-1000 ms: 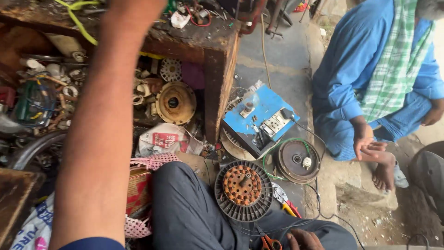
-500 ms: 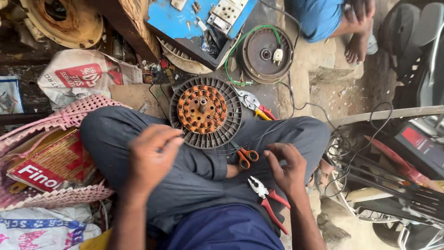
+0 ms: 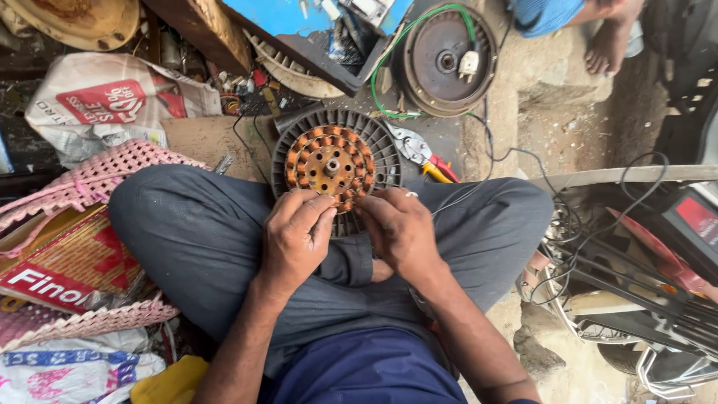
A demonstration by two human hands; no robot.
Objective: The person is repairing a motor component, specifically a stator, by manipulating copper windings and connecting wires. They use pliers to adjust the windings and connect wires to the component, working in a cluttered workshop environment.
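A round fan motor stator (image 3: 330, 159) with copper-coloured windings and a grey ribbed rim lies on the ground in front of my crossed legs. My left hand (image 3: 296, 233) rests on its near edge, fingertips pinched together at the windings. My right hand (image 3: 396, 227) is beside it, fingers curled at the same edge. What the fingertips pinch is too small to tell; a thin wire (image 3: 479, 188) runs off to the right from there.
Pliers with red and yellow handles (image 3: 420, 152) lie right of the stator. A dark round motor cover (image 3: 444, 60) with green wire and a blue box (image 3: 299, 22) lie beyond. Another person's foot (image 3: 612, 46) is top right. A pink basket (image 3: 90, 187) is left, tangled wires (image 3: 598, 224) right.
The view has tilted down from the cluttered shelf to my lap. Both hands have come from my knees to the stator's near edge; the red pliers by my right hand are out of sight.
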